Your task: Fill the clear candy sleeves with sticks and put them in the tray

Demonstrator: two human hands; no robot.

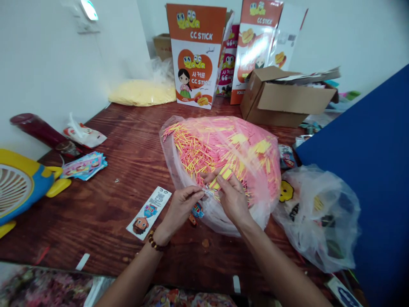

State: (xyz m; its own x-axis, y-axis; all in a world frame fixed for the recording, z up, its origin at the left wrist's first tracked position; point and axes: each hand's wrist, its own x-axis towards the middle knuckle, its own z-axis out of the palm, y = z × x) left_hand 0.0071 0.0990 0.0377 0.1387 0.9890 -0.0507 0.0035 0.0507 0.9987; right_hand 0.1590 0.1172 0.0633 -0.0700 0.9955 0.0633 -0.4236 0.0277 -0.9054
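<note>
Right hand on sticks, left hand on packet

Over my remote head view I read the right hand as narrow, thumb and fingers closed on a small bunch of yellow and pink sticks. I log the left hand as pinched: thumb and forefinger meet at the packet's clear end, and its blue print shows below the fingers. The hands are near each other, the bunch close to that clear end; I cannot tell whether they touch, as fingers cover the spot.

Ahead of both hands: the clear bag, open, on the tabletop, full of loose pink and yellow sticks. Both hands are at its near side.

Left of the left hand: a flat wrapper near by; farther out, a fanned pile of printed packs, a tissue pack and a yellow-and-blue fan.

Right of the right hand: a white bag. Well beyond both hands I note an upright carton and an open brown box.
</note>
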